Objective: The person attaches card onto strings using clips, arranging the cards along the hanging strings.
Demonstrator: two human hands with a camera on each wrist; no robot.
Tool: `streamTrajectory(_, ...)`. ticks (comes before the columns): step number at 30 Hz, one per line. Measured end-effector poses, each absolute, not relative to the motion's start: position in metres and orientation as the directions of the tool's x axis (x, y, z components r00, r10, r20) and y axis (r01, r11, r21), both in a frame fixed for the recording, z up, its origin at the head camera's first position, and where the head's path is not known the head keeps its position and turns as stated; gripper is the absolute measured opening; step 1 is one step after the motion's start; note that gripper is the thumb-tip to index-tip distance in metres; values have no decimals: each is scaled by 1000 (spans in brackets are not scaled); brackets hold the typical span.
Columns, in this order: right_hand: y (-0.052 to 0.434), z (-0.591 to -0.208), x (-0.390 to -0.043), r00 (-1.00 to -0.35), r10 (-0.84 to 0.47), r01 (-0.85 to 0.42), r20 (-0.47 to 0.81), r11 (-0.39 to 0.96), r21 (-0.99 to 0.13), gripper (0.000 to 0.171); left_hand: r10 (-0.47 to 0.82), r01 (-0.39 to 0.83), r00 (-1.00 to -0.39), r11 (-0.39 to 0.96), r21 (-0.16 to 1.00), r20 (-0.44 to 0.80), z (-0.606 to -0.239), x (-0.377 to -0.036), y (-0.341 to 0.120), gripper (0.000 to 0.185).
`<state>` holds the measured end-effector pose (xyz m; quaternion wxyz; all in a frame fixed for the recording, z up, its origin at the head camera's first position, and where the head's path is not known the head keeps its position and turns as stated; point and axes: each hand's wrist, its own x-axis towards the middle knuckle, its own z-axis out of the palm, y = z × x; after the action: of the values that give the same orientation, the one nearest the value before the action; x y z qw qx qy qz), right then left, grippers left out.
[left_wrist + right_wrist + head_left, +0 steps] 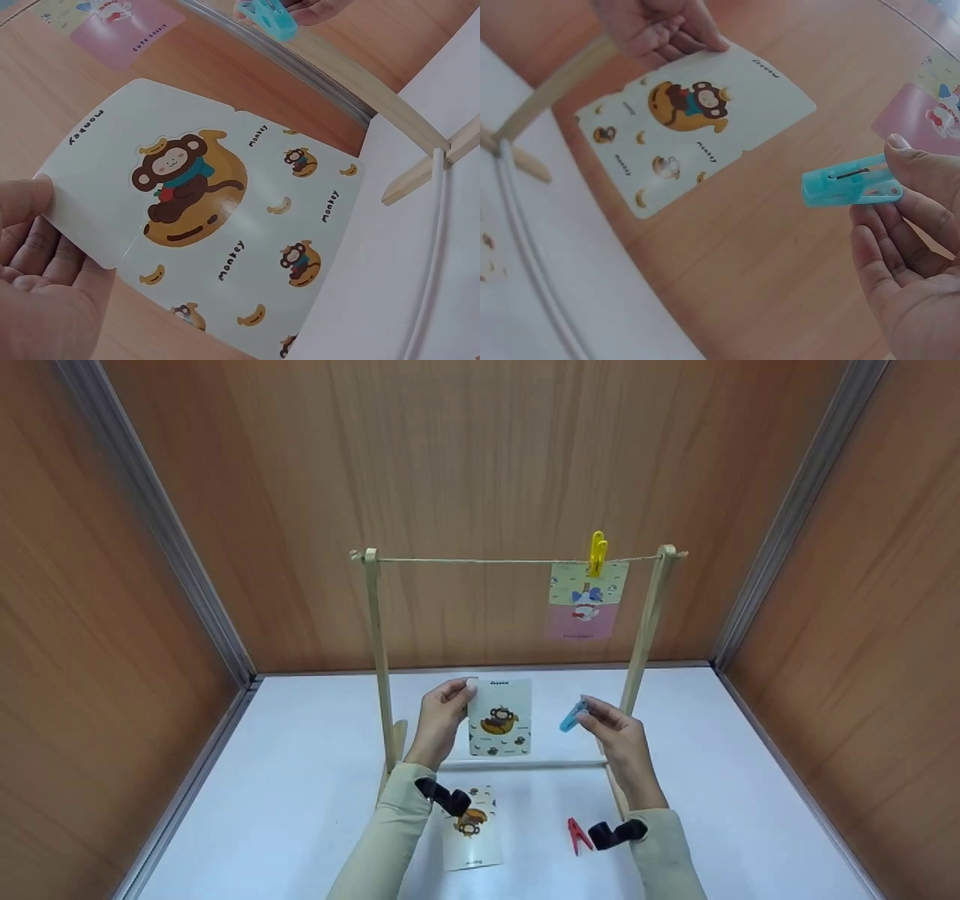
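My left hand pinches a monkey card by its upper left edge, between thumb and fingers. The card faces me, upright, with a monkey on a banana printed on it; in the left wrist view the card shows a fold line across it. To its right, my right hand pinches a blue clothespin at its handle end, apart from the card. In the right wrist view the clothespin's nose points toward the card.
A string runs between two wooden posts. A yellow clothespin holds a pink and green card on it at the right. Below lie another monkey card and a red clothespin on the white table.
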<state>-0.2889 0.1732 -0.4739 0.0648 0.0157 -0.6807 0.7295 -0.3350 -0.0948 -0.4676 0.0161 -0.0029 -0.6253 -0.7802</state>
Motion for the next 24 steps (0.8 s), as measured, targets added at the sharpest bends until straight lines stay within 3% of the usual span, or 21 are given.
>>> streamTrajectory(24,157,-410,-307,-981,4,-192,192,-41,-981,48,-21,60,-998,-209,976,56,-428,-341,-92,27)
